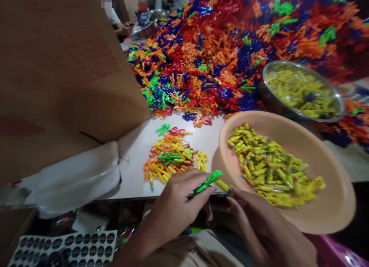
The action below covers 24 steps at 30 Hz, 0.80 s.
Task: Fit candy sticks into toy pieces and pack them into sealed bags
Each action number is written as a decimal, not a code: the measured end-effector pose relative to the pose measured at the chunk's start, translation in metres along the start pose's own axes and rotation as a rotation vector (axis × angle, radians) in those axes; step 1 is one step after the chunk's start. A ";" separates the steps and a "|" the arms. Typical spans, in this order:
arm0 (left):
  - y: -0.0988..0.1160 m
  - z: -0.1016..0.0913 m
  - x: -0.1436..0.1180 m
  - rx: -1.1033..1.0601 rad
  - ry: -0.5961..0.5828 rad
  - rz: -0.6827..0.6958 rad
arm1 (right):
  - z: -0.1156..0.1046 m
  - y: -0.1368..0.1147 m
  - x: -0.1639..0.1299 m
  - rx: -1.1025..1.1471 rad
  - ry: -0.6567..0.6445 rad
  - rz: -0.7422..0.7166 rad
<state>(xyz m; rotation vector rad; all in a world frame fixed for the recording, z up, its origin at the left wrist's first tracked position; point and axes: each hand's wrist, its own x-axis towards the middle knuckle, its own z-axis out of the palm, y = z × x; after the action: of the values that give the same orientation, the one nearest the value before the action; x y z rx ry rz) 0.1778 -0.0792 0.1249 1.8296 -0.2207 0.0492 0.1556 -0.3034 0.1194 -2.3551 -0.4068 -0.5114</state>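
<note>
My left hand point(181, 201) pinches a bright green plastic piece point(208, 182) between thumb and fingers; its exact kind I cannot make out. My right hand point(259, 221) has a small yellow wrapped tube point(222, 185) with a blue-green end between its fingertips, right beside the green piece. Whether the two parts touch is unclear. Just beyond my hands lies a small pile of orange, yellow, green and red plastic pieces point(173, 153), some with yellow tubes on them. To the right, a peach plastic basin point(325, 147) holds many yellow tubes and some yellow plastic pieces.
A large heap of red, orange, blue and green plastic pieces point(213, 47) covers the back. A metal bowl point(340, 105) of yellow items stands behind the basin. At left are a cardboard box point(57, 74), plastic bags point(83, 174) and a sticker sheet point(83, 249). Another person's hand point(124, 29) shows far back.
</note>
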 end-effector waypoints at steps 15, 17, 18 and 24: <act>-0.024 -0.013 -0.021 0.002 -0.146 -0.042 | 0.010 0.029 0.020 0.441 -0.267 0.237; -0.024 -0.030 -0.016 0.034 -0.101 -0.030 | 0.015 0.022 0.011 0.487 -0.201 0.345; -0.026 -0.041 -0.009 0.061 -0.052 -0.019 | 0.020 0.018 0.004 0.510 -0.138 0.417; -0.076 -0.116 0.086 0.544 0.217 -0.198 | 0.090 -0.008 -0.047 0.655 0.185 0.808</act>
<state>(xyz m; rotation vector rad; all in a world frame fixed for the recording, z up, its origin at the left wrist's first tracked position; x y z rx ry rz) 0.2852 0.0409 0.0964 2.3581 0.1436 0.1823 0.1340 -0.2435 0.0398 -1.6201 0.4117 -0.1563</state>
